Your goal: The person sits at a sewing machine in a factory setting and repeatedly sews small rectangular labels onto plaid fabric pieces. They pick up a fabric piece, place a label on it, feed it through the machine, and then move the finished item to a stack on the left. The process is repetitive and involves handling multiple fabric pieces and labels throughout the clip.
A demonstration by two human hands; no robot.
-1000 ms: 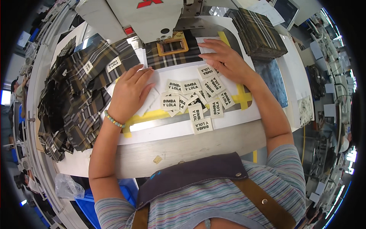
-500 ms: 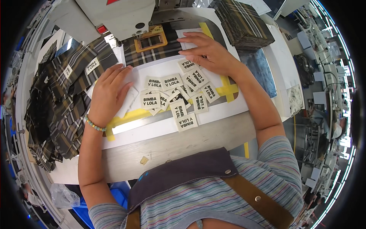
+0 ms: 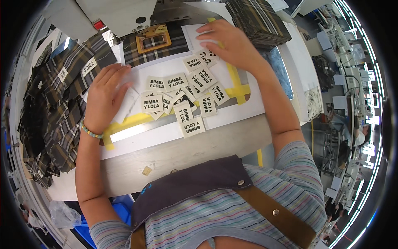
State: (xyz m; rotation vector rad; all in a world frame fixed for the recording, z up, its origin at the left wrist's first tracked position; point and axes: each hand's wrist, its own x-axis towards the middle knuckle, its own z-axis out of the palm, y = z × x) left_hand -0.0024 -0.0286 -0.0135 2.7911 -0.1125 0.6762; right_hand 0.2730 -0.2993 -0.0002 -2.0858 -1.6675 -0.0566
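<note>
Both hands point(image 3: 105, 93) point(image 3: 226, 44), unclenched, flank plaid cloth point(image 3: 179, 40) whose long axis runs sideways.

Honestly, the left hand's point(image 3: 104, 90) palm faces down, so no clue what's under it, and it covers part of the white paper point(image 3: 127, 103). Just below the right hand point(image 3: 227, 43), one label point(image 3: 212, 55) is half blocked by it. The label heap point(image 3: 175, 82) between the hands overlaps so much that the bottom ones are mostly buried. Ahead of the left hand, the sewing machine point(image 3: 114, 18) gets chopped by the top edge, same for the plaid stack point(image 3: 259, 23) past the right hand. Behind the left hand, the forearm and sleeve hide some of the blue bin point(image 3: 121, 212). That tan scrap point(image 3: 147, 170) closer to the body? Too small to tell.
</note>
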